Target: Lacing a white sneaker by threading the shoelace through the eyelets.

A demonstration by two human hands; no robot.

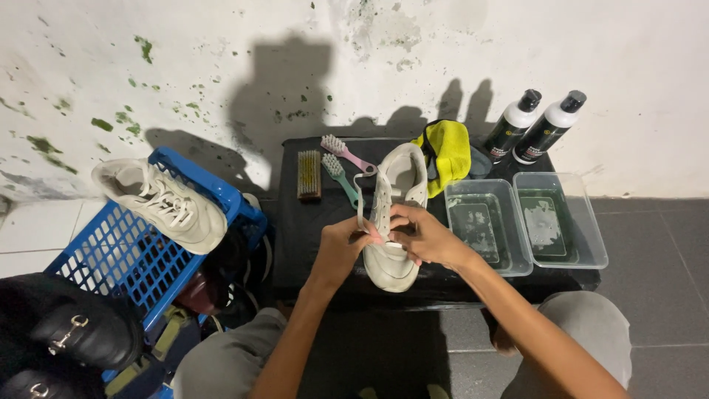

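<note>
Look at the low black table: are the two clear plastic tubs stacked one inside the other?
No, the two clear plastic tubs sit side by side on the low black table.

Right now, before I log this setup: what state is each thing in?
White shoe: on the black table, lace partly out.
Left hand: pinching the lace.
Right hand: gripping the shoe.
Two bottles: capped, leaning.
Two clear tubs: open, shallow liquid.
Blue crate: tipped, shoe on top.

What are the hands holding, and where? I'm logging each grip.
Both hands, left and right, hold the white sneaker on the black table at its laced front; the fingers pinch its white lace.
</note>
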